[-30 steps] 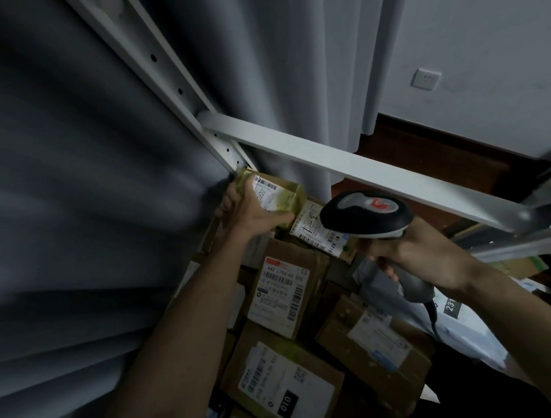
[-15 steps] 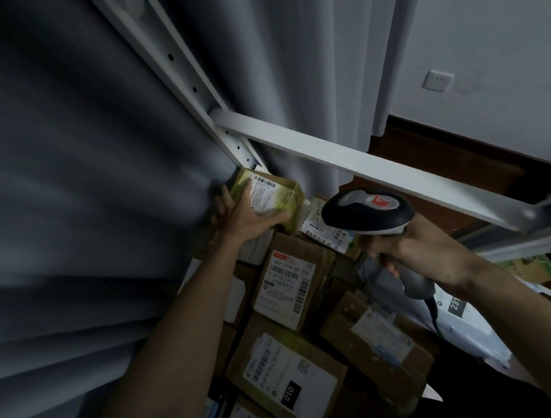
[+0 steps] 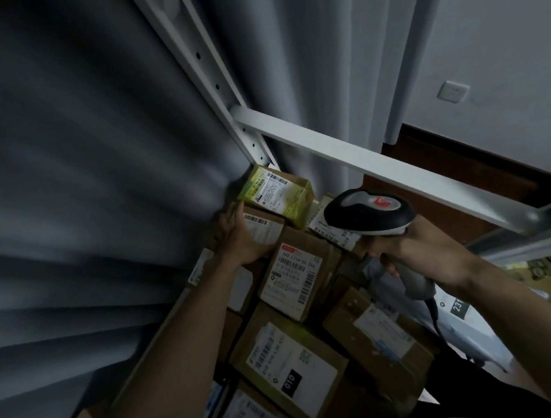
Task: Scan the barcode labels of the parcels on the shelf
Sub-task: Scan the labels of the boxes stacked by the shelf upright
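Two hands work over a crowded white metal shelf set against grey curtains. The left hand curls its fingers around a small brown cardboard parcel with a white barcode label, which lies at the back corner of the shelf, directly under a yellow-green carton with a printed label that rests on it. The right hand is clenched around the grip of a black and grey handheld barcode scanner, whose head points toward the back-corner parcels. Nearer the camera lie more brown cardboard boxes, among them a tall one with a red-topped label and a wide one with a black "010" patch. These parcels look stiff and fairly light, so I judge each can be tilted one-handed by its side edges; cardboard gives good friction, though the labels are glossy. Holding the small parcel at its edge, clear of the barcode, should keep the label readable. Pulling it risks toppling the yellow-green carton stacked above, so it needs a slow, supported move.
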